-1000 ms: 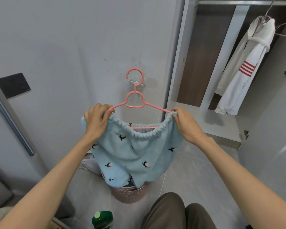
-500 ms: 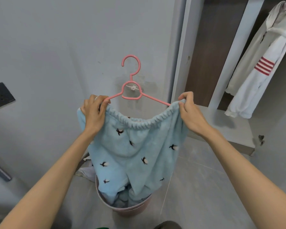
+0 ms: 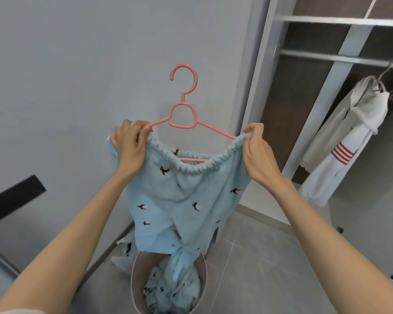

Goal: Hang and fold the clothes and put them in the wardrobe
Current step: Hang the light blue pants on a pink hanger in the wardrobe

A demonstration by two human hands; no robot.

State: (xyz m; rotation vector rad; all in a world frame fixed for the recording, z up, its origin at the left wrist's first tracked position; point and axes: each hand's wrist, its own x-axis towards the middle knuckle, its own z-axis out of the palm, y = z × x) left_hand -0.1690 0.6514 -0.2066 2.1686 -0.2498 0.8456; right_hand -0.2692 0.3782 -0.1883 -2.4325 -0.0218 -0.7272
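Head cam: grey wall [image 3: 77,75] filled the left. Open wardrobe [image 3: 304,114] stood on the right w/ a white red-striped top [image 3: 349,150] hanging on its rail [image 3: 340,58]. Blue bird-print pants [image 3: 186,200] were held up in front of the wall, waistband stretched over the pink hanger [image 3: 183,103], legs trailing down into the round basket [image 3: 134,277] on the floor. L hand [image 3: 128,146] gripped waistband + hanger arm at one end. R hand [image 3: 255,150] pinched the waistband at the other end, by the hanger tip.
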